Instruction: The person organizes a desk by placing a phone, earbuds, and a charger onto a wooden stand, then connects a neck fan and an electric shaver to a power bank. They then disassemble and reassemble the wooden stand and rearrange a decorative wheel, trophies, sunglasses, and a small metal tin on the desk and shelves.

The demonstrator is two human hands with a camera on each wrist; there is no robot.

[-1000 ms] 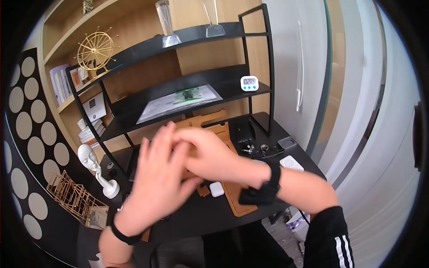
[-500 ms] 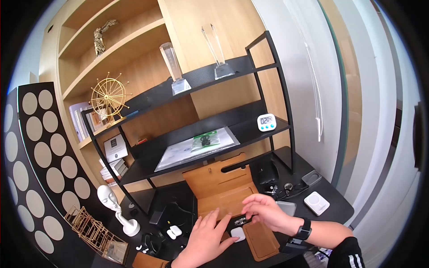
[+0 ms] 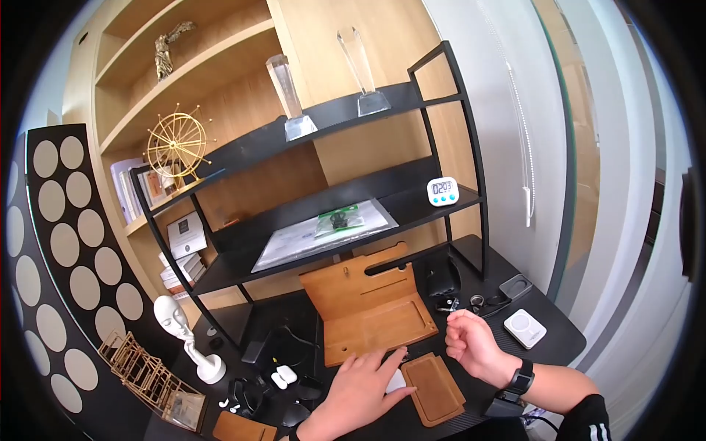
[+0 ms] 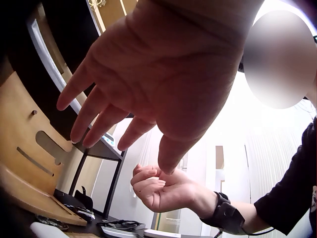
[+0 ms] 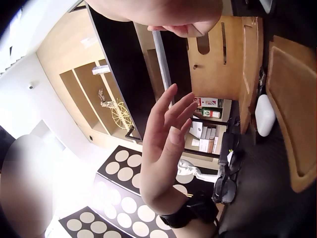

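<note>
Hands in mid-air, apart; any grip calls for lowered fingers | left hand [image 3: 360, 386]: fingers spread, seemingly empty, near white case [image 3: 396, 381] | right hand [image 3: 478, 351]: fingers curled together, nothing visible inside | brown folding stand [image 3: 376, 323]: back panel raised, slotted | brown tray [image 3: 435, 389]: flat, recessed, in front of stand

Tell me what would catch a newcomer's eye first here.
Probably the gold spoked wheel, high on the left, and the white face sculpture on the desk below. Then the two clear trophies on the black rack, and the spread left hand before the open brown case.
</note>
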